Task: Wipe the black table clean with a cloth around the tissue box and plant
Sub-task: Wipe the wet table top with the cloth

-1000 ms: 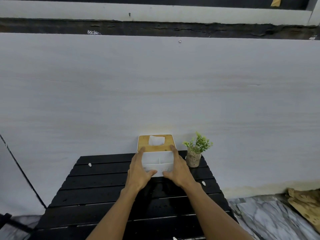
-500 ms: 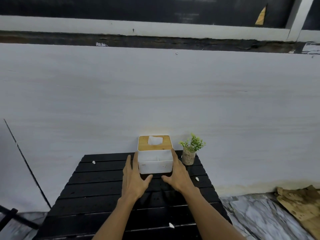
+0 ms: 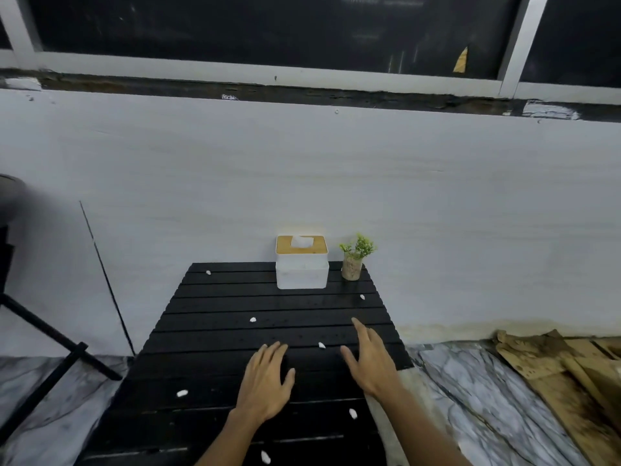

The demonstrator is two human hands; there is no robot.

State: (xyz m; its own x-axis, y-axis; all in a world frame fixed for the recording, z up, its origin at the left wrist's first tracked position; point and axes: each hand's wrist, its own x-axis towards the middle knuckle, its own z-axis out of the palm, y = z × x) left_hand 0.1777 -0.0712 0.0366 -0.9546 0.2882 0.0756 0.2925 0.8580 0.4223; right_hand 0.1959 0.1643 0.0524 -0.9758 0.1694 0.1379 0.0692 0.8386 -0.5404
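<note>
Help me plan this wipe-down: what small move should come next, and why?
Probably fetching a cloth: none is in view, and the left hand and right hand are open and empty over the black table. White scraps dot its slats, while the tissue box and plant stand at the far edge.

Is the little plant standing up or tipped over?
Standing up. The plant sits straight in its pot on the table, leaves pointing up, beside the tissue box.
</note>
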